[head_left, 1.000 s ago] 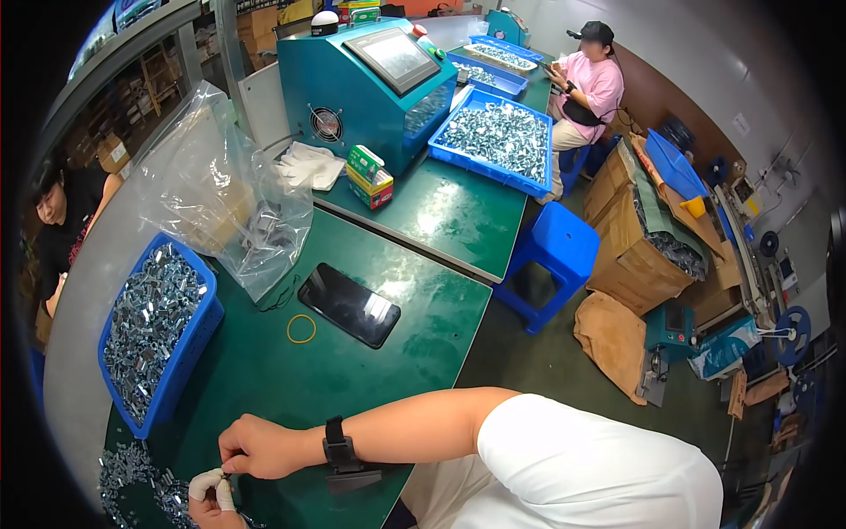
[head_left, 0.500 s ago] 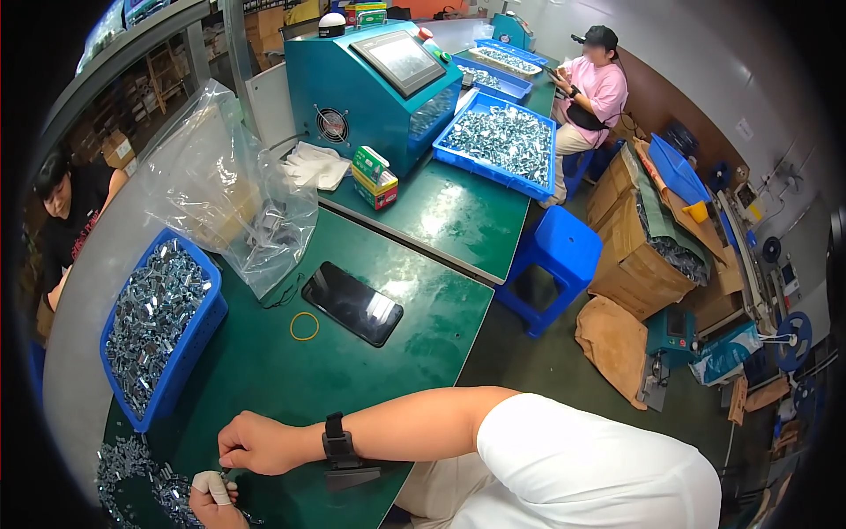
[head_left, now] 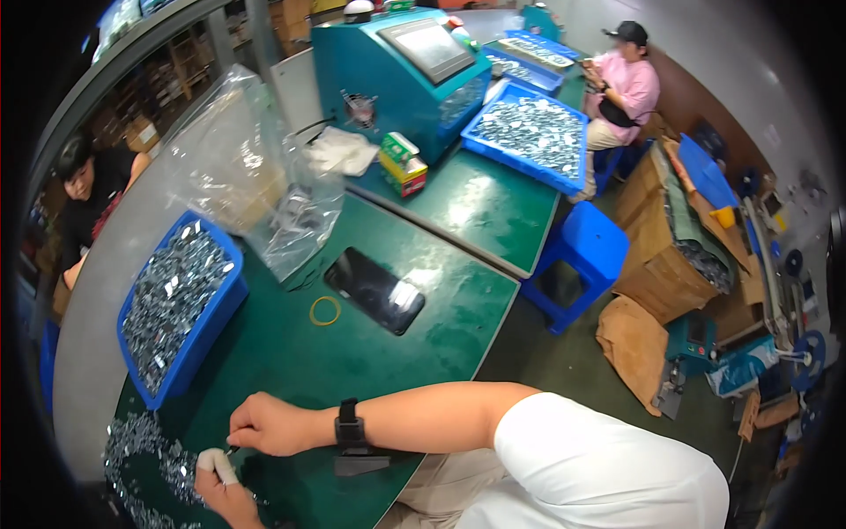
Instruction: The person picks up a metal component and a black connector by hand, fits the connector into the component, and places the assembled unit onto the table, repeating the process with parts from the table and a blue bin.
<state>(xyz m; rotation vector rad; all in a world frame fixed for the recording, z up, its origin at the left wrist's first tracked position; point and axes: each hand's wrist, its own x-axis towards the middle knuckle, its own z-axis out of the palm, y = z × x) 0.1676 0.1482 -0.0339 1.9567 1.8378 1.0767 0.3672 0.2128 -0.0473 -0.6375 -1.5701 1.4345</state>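
Far left, we see a blue bin [head_left: 176, 313] full of small shiny metal parts, and nearer to us a loose heap of metal parts [head_left: 145, 458] spread on the green table [head_left: 423, 344]. Left hand [head_left: 225, 489], fingertip wrapped in white tape, is curled at the near edge beside the heap; whether it holds a part we cannot tell, too small. Right hand [head_left: 269, 425], wrist in a black watch, is pinched nearly closed just above it, fingertips meeting the left's; something tiny may be between them, unclear. Further right lie a yellow rubber band [head_left: 324, 310] and a black phone [head_left: 374, 289], with a clear plastic bag [head_left: 251, 176] behind. Risk as we judge it: the heap sits close to the table's near edge, so a forearm sweep could scatter parts to the floor; a tiny part may slip from such a fine pinch.
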